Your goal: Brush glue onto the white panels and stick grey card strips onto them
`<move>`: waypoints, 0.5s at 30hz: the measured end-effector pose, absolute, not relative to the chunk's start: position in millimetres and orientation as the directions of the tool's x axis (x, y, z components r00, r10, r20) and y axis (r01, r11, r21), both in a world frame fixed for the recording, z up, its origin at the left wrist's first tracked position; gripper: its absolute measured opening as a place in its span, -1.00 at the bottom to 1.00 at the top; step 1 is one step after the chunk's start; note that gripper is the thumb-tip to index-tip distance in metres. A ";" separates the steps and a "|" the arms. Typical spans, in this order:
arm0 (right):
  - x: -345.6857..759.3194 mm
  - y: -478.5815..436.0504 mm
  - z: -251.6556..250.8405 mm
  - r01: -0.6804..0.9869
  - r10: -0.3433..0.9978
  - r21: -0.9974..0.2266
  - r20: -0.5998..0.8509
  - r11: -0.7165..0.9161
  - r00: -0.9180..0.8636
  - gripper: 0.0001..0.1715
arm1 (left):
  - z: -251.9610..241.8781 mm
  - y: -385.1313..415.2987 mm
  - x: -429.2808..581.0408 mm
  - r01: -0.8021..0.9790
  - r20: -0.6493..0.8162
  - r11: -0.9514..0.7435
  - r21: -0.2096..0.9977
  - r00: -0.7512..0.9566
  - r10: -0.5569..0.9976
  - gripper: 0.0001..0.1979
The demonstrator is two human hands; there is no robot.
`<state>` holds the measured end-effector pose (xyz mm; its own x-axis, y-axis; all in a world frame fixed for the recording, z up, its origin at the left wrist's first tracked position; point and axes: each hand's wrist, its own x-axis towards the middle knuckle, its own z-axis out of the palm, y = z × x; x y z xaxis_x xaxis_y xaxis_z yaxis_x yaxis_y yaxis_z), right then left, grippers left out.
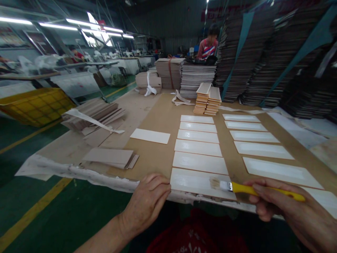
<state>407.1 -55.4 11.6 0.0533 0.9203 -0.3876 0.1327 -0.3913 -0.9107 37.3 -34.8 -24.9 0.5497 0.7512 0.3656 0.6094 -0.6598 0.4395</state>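
Observation:
My right hand point(286, 207) is closed round the yellow handle of a paintbrush point(252, 189), whose bristles rest on the right end of the nearest white rectangular board point(195, 182). My left hand point(147, 200) has its fingers curled on the left edge of that same board at the table's near edge. Beyond it, a column of several glossy white boards point(198, 147) runs away from me. A second column of white boards point(260, 149) lies to the right.
A single white board point(150, 135) lies apart to the left on the brown table point(155, 158). Stacked boards point(207, 98) stand at the far end, cardboard piles point(97, 112) at the left, tall dark stacks point(263, 52) at the right. A person point(209, 44) sits behind. A yellow crate point(37, 105) stands at the left.

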 end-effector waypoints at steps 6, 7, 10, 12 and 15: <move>426.8 -58.5 5.7 0.157 0.922 -0.909 -0.374 -0.386 0.104 -0.39 | -23.8 -34.1 37.6 0.622 0.368 -0.660 0.422 0.548 0.751 -0.83; 428.2 -59.0 5.5 0.157 0.921 -0.909 -0.371 -0.386 0.116 -0.39 | -23.5 -34.0 37.6 0.622 0.374 -0.662 0.417 0.546 0.749 -0.84; 426.9 -60.3 9.8 0.145 0.918 -0.910 -0.366 -0.387 0.153 -0.36 | -23.3 -33.9 37.1 0.614 0.399 -0.677 0.406 0.547 0.736 -0.83; 423.0 -60.8 16.8 0.125 0.915 -0.912 -0.369 -0.391 0.165 -0.34 | -24.4 -33.1 35.9 0.605 0.409 -0.689 0.398 0.555 0.724 -0.81; 418.6 -60.3 29.4 0.097 0.913 -0.917 -0.368 -0.388 0.178 -0.34 | -29.0 -30.1 32.9 0.603 0.416 -0.701 0.381 0.565 0.713 -0.80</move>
<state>418.6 -60.3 29.4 0.1780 0.9128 -0.3675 0.0972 -0.3880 -0.9165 32.9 -30.1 -29.0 0.5651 0.7126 0.4158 0.6033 -0.7007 0.3809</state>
